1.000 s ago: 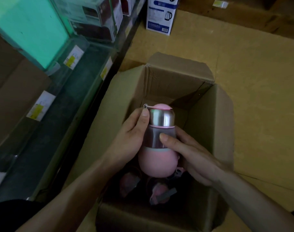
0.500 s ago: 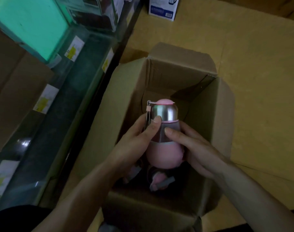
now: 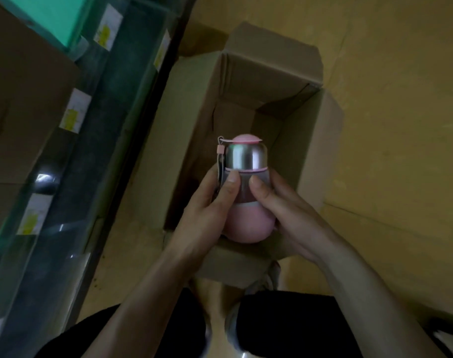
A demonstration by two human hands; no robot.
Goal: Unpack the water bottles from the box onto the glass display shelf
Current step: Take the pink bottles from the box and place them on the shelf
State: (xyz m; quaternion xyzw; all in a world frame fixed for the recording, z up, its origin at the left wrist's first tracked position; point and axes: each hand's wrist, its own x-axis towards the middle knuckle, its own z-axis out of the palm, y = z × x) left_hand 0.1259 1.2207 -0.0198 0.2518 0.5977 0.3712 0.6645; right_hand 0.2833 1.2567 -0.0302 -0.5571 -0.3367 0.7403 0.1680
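Observation:
A pink water bottle [image 3: 246,156] with a steel cap and a small wrist strap is held upright above the open cardboard box [image 3: 272,73] on the floor. My left hand [image 3: 207,215] grips its left side with the thumb on the clear band. My right hand [image 3: 290,215] cups its right side and rounded pink base. The glass display shelf [image 3: 86,161] runs along the left, with yellow price tags on its edge. The inside of the box below the bottle is hidden by my hands.
Brown cartons [image 3: 18,99] and a teal box [image 3: 49,14] stand on the shelves at left. The yellow floor [image 3: 401,125] stretches to the right of the box. My dark trousers and shoes [image 3: 246,319] are at the bottom, close to the box's near flap.
Both hands have lifted the pink bottle higher out of the box. The view has tilted down and nearer, so the other bottles in the box are no longer visible.

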